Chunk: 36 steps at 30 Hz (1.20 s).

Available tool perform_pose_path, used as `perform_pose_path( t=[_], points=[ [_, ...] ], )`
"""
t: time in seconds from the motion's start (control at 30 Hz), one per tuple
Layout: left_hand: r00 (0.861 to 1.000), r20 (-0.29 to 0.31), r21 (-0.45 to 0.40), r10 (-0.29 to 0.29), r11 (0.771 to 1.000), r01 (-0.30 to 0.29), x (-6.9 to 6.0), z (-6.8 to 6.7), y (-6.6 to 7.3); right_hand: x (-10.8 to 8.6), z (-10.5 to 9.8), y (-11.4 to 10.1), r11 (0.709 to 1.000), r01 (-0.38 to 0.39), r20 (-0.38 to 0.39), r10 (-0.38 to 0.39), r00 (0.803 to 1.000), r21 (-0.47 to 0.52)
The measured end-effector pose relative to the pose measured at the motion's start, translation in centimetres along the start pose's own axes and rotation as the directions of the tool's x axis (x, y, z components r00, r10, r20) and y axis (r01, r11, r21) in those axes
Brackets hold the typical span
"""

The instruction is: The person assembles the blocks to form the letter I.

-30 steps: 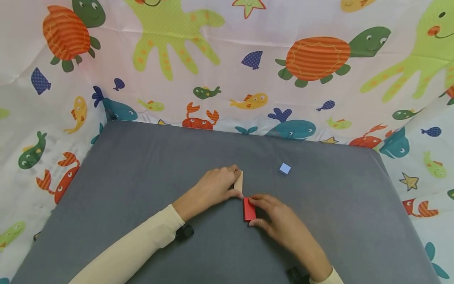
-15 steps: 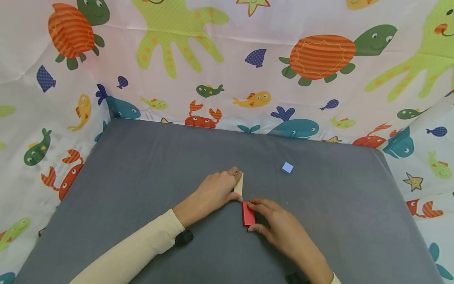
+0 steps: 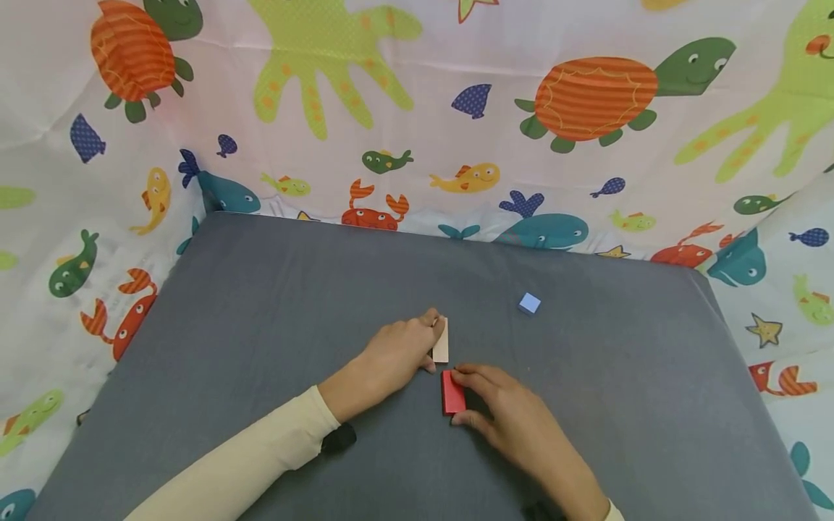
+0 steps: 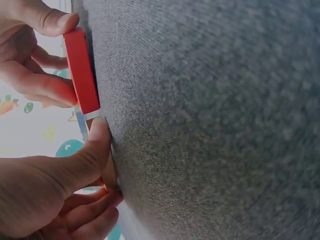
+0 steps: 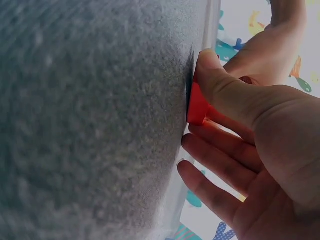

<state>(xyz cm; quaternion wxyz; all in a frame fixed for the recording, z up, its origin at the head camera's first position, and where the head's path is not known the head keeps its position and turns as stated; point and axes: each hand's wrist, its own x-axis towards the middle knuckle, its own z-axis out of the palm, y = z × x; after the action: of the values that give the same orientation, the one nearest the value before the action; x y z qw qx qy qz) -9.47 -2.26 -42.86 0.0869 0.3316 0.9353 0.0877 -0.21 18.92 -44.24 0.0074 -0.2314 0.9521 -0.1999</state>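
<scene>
Below a sea-creature cloth, the grey counter carries three blocks. At centre, the left hand pinches a wooden block while the right hand pinches a red block just below it; they look nearly lined up, neither yet released. Right of centre, a blue block lies untouched, apparently left to deal with.

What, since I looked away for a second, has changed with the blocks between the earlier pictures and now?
The red block, held by the right hand, has moved slightly toward the person and left. The left hand has drawn its thumb left, uncovering the wooden block's near end. Nothing was let go or newly taken. The blue block stayed put.
</scene>
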Motion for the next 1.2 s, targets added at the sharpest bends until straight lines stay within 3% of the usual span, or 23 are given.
perform_pose_path(
  t=[0.63, 1.2],
  points=[
    [0.999, -0.007, -0.014, 0.039, 0.999, -0.039, 0.4, -0.5, -0.2, 1.2, 0.3, -1.4, 0.998, -0.052, -0.018, 0.051, 0.999, -0.043],
    [0.999, 0.005, 0.009, 0.046, 0.999, -0.046, 0.5, -0.5, -0.4, 1.5, 0.8, -1.9, 0.998, -0.042, -0.062, 0.039, 0.997, -0.048]
  ],
)
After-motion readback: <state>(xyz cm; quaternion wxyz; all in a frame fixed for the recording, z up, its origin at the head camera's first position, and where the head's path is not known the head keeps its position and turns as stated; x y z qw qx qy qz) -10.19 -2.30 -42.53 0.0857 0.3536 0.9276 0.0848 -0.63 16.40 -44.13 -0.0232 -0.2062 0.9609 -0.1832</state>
